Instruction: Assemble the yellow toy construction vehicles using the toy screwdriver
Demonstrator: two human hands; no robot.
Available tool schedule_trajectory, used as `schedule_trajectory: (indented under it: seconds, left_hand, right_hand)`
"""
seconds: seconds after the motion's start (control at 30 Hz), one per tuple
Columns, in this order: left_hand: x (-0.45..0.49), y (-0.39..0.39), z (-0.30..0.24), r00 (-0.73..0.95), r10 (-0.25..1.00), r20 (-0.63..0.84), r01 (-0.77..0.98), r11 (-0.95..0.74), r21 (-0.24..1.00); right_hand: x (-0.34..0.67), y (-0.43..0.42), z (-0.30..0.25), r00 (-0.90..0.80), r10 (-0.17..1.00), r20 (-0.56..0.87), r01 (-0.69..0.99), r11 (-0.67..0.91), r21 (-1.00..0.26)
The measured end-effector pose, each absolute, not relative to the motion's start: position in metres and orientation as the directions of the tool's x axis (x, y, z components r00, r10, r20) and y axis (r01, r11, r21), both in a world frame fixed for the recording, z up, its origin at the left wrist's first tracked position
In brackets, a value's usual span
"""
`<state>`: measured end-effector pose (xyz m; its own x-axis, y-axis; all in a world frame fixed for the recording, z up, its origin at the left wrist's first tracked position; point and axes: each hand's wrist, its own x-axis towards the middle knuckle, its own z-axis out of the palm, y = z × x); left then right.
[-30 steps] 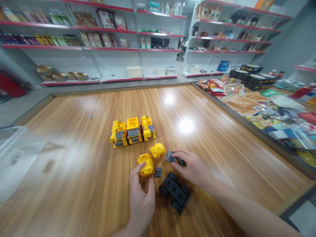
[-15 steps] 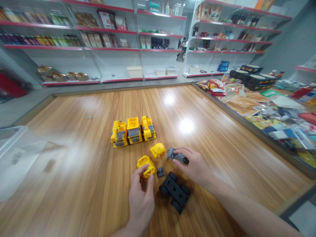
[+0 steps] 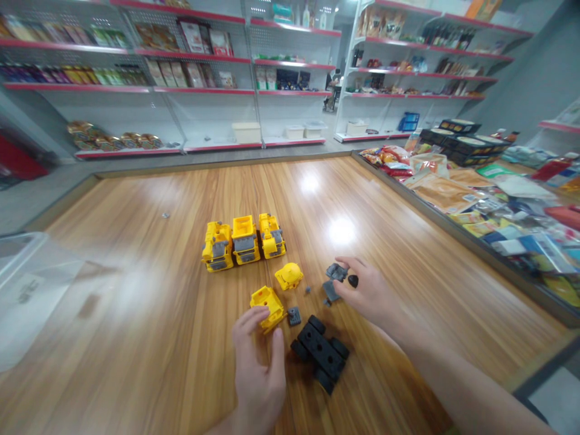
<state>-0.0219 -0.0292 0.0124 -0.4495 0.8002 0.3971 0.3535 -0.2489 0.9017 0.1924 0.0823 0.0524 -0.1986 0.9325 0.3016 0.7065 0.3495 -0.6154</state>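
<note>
Grey part (image 3: 336, 272) pinched between thumb and forefinger of right hand (image 3: 368, 291), low over wooden table (image 3: 181, 199), right of centre. Left hand (image 3: 258, 362) lies loose, fingertips touching yellow shell (image 3: 268, 300), thumb apart, nothing gripped. Close by are a second grey piece (image 3: 330, 291), small grey block (image 3: 294, 315), black wheeled chassis (image 3: 321, 352) and yellow dome (image 3: 289, 275); three whole yellow trucks (image 3: 244, 240) stand beyond. Judged risk: the narrow pinch may slip and drop the part, or the left palm may nudge shell and block, scattering small pieces across the glossy top.
</note>
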Motion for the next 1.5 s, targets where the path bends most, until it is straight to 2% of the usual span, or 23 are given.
schedule_trajectory:
  seconds: [0.1,0.2,0.43,0.57,0.63,0.7,0.9,1.17,1.37,1.5]
  left_hand:
    - [-0.019,-0.041,0.021,-0.291,0.757,0.585,0.424,-0.446,0.788]
    - [-0.019,-0.049,0.024,-0.130,0.757,0.641,0.391,-0.555,0.734]
    - [-0.031,-0.035,0.036,-0.110,0.779,0.617,0.425,-0.525,0.738]
    - [-0.043,0.007,0.062,0.095,0.846,0.525,0.631,-0.460,0.625]
    - [-0.046,0.031,0.071,0.195,0.897,0.396,0.781,-0.386,0.490]
    - [-0.048,0.051,0.075,0.248,0.906,0.343,0.806,-0.389,0.445]
    - [-0.050,0.075,0.072,0.329,0.905,0.272,0.820,-0.416,0.392]
    - [-0.051,0.066,0.094,0.323,0.891,0.320,0.807,-0.436,0.399]
    - [-0.052,0.058,0.094,0.538,0.815,0.216,0.736,-0.579,0.352]
    - [-0.051,0.059,0.088,0.595,0.782,0.184,0.704,-0.618,0.350]
  right_hand:
    - [0.188,0.079,0.048,-0.240,0.930,0.279,0.706,0.365,-0.607]
    - [0.183,0.075,0.047,-0.282,0.922,0.267,0.697,0.388,-0.603]
    - [0.182,0.074,0.052,-0.324,0.905,0.277,0.672,0.426,-0.606]
    - [0.183,0.073,0.051,-0.344,0.885,0.313,0.639,0.465,-0.613]
    - [0.183,0.074,0.050,-0.347,0.877,0.333,0.625,0.481,-0.615]
    - [0.184,0.075,0.047,-0.347,0.871,0.348,0.614,0.492,-0.617]
    - [0.187,0.079,0.045,-0.337,0.861,0.381,0.599,0.508,-0.619]
    - [0.185,0.077,0.051,-0.324,0.854,0.407,0.577,0.519,-0.631]
    - [0.191,0.082,0.054,-0.285,0.868,0.407,0.583,0.494,-0.645]
    - [0.191,0.083,0.051,-0.285,0.875,0.390,0.592,0.481,-0.646]
